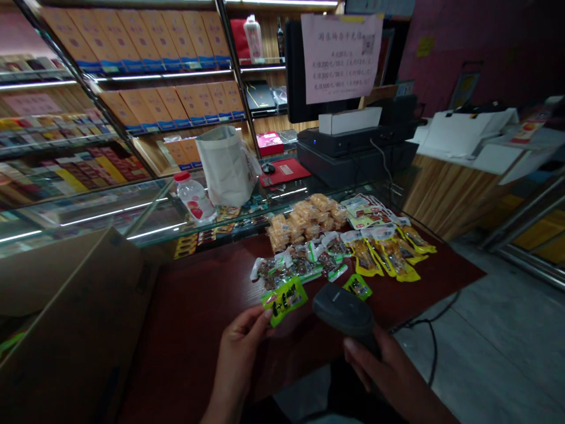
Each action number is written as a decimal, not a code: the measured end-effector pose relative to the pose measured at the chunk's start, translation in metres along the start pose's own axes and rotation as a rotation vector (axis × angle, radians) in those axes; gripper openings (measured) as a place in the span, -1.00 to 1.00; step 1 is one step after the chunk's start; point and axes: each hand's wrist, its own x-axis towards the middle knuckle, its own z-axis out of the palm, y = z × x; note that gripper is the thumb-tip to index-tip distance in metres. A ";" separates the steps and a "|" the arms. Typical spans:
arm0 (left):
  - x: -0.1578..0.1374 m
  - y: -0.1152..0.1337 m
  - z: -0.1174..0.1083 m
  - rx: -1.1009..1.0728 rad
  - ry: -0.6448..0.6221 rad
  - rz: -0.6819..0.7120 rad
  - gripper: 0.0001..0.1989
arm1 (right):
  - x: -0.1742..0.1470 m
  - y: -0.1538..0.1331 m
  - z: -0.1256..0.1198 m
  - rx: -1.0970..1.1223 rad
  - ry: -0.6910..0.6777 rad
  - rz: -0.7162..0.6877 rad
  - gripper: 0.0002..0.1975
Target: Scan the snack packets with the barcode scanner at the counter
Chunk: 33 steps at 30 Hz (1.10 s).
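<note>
Between the thumb and fingers of my left hand [247, 333] is a small green snack packet [286, 299], held by its lower left corner above the dark red tabletop [189, 312]. My right hand [375, 359] wraps round the handle of a black barcode scanner [344, 309], whose head points toward the goods. Just behind the scanner lies another green snack packet [358, 287]. Clear packets of dark snacks [304, 259] lie beyond my left hand. Yellow-edged snack packets [388, 250] lie to the right, and a pile of wrapped tan snacks [304, 221] sits behind.
An open cardboard box [79, 312] stands at the left. On the glass counter [150, 206] are a red-capped bottle [194, 197], a white bag [227, 165] and a cash register [353, 147] with a paper sign [339, 59]. A black cable [435, 347] hangs beside the table's right edge.
</note>
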 end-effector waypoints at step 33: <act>0.042 -0.013 0.087 0.474 -0.427 -0.123 -0.71 | 0.011 0.019 -0.027 0.060 0.175 -0.039 -0.47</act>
